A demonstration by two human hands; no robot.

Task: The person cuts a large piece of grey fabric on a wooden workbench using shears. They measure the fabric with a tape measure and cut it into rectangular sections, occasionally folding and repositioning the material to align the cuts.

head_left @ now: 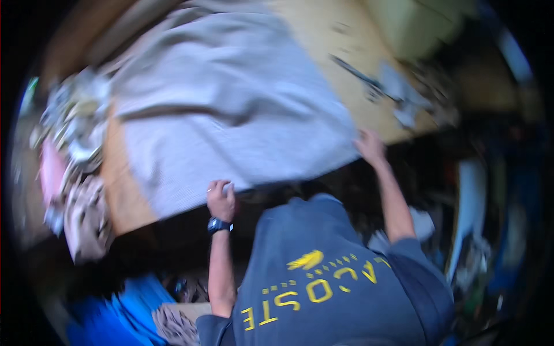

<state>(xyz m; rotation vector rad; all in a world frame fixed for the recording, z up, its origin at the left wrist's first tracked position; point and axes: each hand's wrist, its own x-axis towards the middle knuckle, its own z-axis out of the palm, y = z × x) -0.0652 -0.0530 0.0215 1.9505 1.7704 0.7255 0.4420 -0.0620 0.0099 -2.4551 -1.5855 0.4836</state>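
Observation:
A large piece of light grey fabric [248, 132] lies spread over the wooden table, with wrinkles and a raised fold across its middle. At its near edge my left hand [221, 200], wearing a dark wristwatch [219, 225], is closed with curled fingers on the cloth. Farther right, my right hand [370, 146] has its fingers closed on the fabric's near right corner. Motion blur softens both hands, and the fingertips against the cloth are partly hidden.
The wooden table [130, 196] shows beside the fabric. Scissors [355, 72] lie at the right, next to pale cloth scraps [402, 92]. Bunched scraps [81, 127] pile up at the left edge. Blue material [135, 308] and a crumpled brownish cloth [175, 324] lie below the table.

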